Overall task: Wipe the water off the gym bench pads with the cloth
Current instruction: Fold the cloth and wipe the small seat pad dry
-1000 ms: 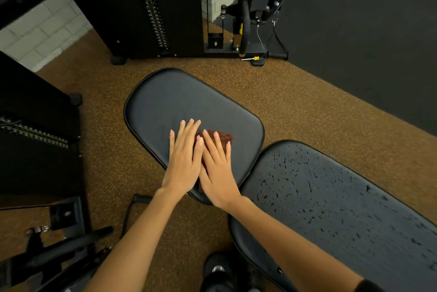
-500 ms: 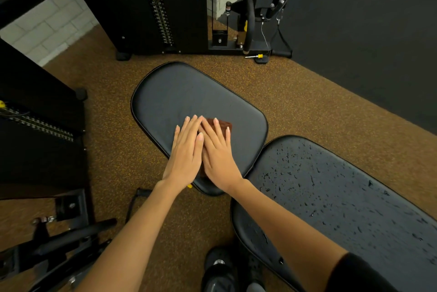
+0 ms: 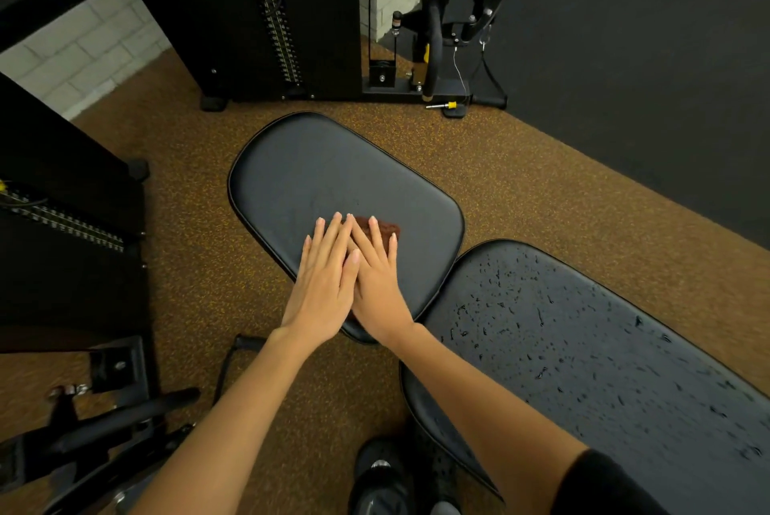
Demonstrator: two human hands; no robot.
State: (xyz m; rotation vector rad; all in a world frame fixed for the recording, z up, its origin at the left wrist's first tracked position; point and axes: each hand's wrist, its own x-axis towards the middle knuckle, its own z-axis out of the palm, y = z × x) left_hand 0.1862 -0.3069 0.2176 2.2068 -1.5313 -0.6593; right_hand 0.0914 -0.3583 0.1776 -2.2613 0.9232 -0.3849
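Note:
A small brown cloth (image 3: 384, 228) lies on the smaller black seat pad (image 3: 316, 172), near its right side. My right hand (image 3: 377, 277) presses flat on the cloth and covers most of it. Beside it, my left hand (image 3: 323, 285) lies flat with its thumb side overlapping the right hand. The seat pad looks mostly dry. The longer back pad (image 3: 604, 348) at the lower right is covered in water droplets.
Black weight-stack machines stand at the back (image 3: 266, 14) and at the left (image 3: 62, 223). A yellow-tipped pin (image 3: 448, 105) lies on the brown speckled floor (image 3: 541, 189). My shoe (image 3: 381, 473) and bench frame parts (image 3: 116, 423) are near the bottom.
My left hand has closed in against the right hand and now overlaps it. Both hands and the cloth stay at about the same spot on the seat pad.

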